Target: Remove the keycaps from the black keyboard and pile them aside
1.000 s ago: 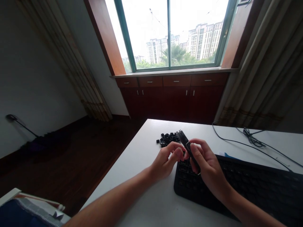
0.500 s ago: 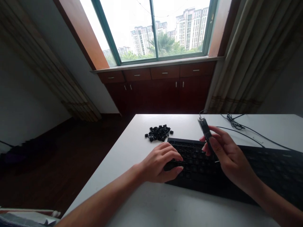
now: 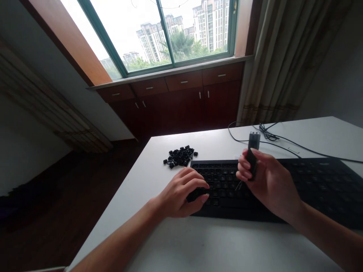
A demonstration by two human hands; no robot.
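Gripping: our right hand (image 3: 272, 182) is clamped on a dark pronged tool (image 3: 253, 145), which we hold nearly upright above the keyboard (image 3: 235, 204), prongs up.
Keyboard: it lies on the table (image 3: 227, 245), set in from the left edge; our left hand (image 3: 180, 194) is at its left end, thumb and fingers parted, well away from the right hand.
Keycaps (image 3: 180, 155): we have them heaped near the far left corner.
Cable (image 3: 266, 133): bunched near the far edge.

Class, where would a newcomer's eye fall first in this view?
The bright window at the top stands out first. Below, the right hand holds a dark tool, pointing up, over the black keyboard. Black keycaps lie heaped on the white table beyond the left hand.
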